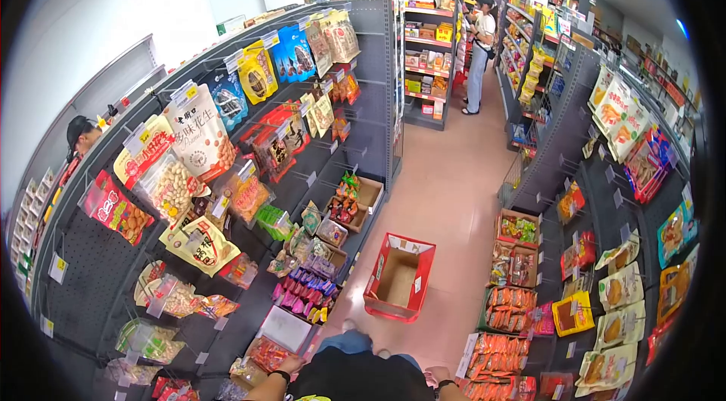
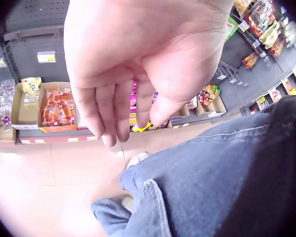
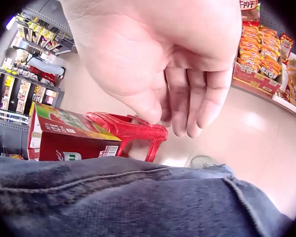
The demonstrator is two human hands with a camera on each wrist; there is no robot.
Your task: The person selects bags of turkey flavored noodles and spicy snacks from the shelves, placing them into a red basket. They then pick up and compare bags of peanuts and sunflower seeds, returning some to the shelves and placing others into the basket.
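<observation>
My left hand (image 2: 138,74) hangs at my side with relaxed fingers and holds nothing. Beyond it in the left wrist view is a low shelf with a box of orange-wrapped candies (image 2: 57,109). My right hand (image 3: 172,64) also hangs loose beside my jeans, fingers slightly curled around nothing. A red plastic piece with leg-like bars (image 3: 138,131) shows past its fingertips in the right wrist view. Against that stands a red cardboard box (image 3: 74,143). From the head view the box (image 1: 420,274) is open-topped, its inside bare brown, standing in the aisle ahead of my feet.
A tall shelf of hanging snack bags (image 1: 200,132) lines the left. Boxes of orange snack packs (image 1: 499,355) line the low right shelf, below hanging bags (image 1: 620,325). Further down the aisle a person (image 1: 480,53) stands by the shelves. Another person's dark cap (image 1: 78,131) shows behind the left shelf.
</observation>
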